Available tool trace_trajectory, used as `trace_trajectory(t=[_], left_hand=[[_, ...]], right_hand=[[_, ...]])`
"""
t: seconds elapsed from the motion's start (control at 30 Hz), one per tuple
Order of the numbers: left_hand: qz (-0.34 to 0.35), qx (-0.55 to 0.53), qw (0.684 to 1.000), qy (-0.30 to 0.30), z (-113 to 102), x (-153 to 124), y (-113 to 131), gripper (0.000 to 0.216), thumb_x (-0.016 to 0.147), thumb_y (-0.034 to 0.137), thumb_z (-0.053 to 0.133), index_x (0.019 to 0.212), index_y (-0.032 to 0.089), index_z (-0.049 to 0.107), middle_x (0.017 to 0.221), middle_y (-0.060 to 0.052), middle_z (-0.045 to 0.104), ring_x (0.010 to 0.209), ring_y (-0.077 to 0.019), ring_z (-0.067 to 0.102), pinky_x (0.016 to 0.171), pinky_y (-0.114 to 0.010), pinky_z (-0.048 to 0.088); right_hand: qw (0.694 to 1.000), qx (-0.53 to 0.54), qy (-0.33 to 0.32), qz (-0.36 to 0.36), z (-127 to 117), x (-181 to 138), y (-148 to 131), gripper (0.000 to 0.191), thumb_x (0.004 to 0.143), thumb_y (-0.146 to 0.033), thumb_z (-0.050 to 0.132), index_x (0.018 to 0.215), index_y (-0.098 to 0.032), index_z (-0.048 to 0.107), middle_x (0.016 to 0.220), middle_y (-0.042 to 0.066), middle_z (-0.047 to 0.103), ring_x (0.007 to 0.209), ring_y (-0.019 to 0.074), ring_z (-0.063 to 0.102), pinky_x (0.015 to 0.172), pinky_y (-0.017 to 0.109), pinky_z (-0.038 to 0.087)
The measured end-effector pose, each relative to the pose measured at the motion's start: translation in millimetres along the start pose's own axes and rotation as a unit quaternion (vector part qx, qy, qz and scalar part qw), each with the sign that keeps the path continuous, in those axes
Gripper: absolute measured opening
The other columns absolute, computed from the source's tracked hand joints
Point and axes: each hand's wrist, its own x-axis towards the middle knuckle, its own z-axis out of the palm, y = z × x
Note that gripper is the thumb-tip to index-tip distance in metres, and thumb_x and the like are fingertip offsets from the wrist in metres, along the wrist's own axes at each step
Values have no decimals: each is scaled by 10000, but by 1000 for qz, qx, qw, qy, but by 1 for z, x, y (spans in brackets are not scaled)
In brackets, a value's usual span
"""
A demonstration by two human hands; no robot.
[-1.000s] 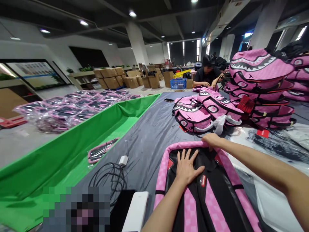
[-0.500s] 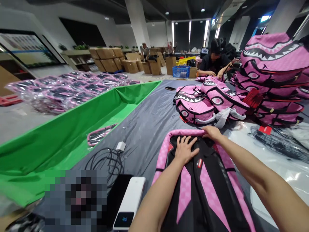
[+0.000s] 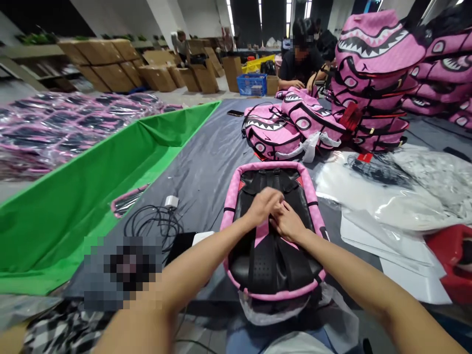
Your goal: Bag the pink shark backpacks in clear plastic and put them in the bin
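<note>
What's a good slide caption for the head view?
Left hand and right hand meet on a pink-and-black backpack lying on a grey sheet.

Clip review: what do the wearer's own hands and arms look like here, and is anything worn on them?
Both are bare. The left hand and the right hand have no gloves, and neither wrist shows a watch, band or bracelet. The left forearm and right forearm are uncovered down to the picture's bottom edge, so no sleeve is in view. The fingers overlap, so rings cannot be ruled out.

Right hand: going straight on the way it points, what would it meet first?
The right hand would likely meet the left hand first, close at its fingertips, over the backpack.
</note>
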Motion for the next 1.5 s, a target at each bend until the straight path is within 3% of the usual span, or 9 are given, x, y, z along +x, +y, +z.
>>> trace_trajectory(t=[0.17, 0.43, 0.6, 0.67, 0.8, 1.07, 1.3, 1.4, 1.5], left_hand=[[270, 26, 941, -202, 14, -81, 19, 365, 934, 544, 527, 750, 244, 623, 744, -37, 652, 732, -203, 564, 752, -315, 485], [345, 190, 913, -109, 95, -78, -41, 195, 891, 262, 503, 804, 178, 656, 760, -78, 643, 779, -220, 573, 774, -367, 513], [268, 234, 933, -48, 75, -75, -32, 331, 947, 338, 524, 1194, 180, 677, 1182, -121, 689, 1199, -304, 553, 1129, -519, 383], [166, 264, 950, 1, 69, -75, -31, 509, 957, 454, 538, 1384, 181, 582, 1418, -164, 576, 1385, -392, 419, 1183, -633, 266], [-8, 299, 954, 26, 75, -77, -35, 696, 940, 580, 543, 1543, 256, 417, 1629, -179, 332, 1504, -481, 223, 1183, -718, 163], [-70, 271, 960, 13, 76, -75, -26, 625, 960, 534, 529, 1543, 347, 403, 1672, -112, 268, 1540, -461, 124, 1210, -695, 94], [-121, 250, 960, 15, 109, -126, 25, 746, 930, 536, 550, 1593, 368, 252, 1699, -111, 179, 1538, -485, 82, 1169, -752, 93], [-110, 234, 966, -25, 107, -143, 40, 811, 888, 690, 533, 1586, 355, 290, 1683, -140, 221, 1520, -519, 124, 1141, -760, 159], [-86, 225, 969, -50, 75, -133, 41, 799, 898, 741, 472, 1570, 327, 348, 1591, -155, 420, 1439, -471, 363, 1106, -664, 320]], right_hand=[[998, 7, 63, -1, 17, 10, 4, 464, 1025, -271, 516, 1456, -100, 497, 1515, 159, 500, 1449, 273, 398, 1222, 506, 273], [960, 117, 252, 12, -7, -9, -5, 287, 967, -124, 432, 1131, -170, 662, 1066, 106, 733, 1037, 230, 668, 930, 384, 511], [911, 49, -51, -405, -36, -44, -50, 107, 869, -287, 656, 954, -222, 659, 828, 21, 699, 724, 193, 614, 666, 322, 457], [885, 27, -139, -444, -36, -49, -58, 146, 864, -270, 688, 984, -199, 644, 812, 17, 685, 691, 181, 589, 618, 313, 422], [877, 34, -172, -447, -18, -42, -51, 138, 907, -252, 646, 1022, -184, 613, 878, 40, 685, 765, 190, 593, 658, 312, 419], [914, -49, -57, -398, 13, -39, -35, 135, 872, -307, 554, 916, -191, 609, 803, 57, 625, 771, 230, 545, 777, 376, 414], [900, -71, 43, -429, -13, -102, -35, 183, 964, -235, 450, 896, -196, 615, 776, 31, 598, 690, 188, 503, 740, 354, 387], [940, -76, 110, -314, -42, -89, -8, 228, 978, -174, 419, 1007, -189, 645, 923, 73, 660, 833, 206, 577, 841, 369, 427], [981, -72, 172, -50, -63, -50, 18, 347, 989, -187, 432, 1287, -163, 607, 1285, 151, 627, 1200, 260, 555, 1033, 417, 414]])
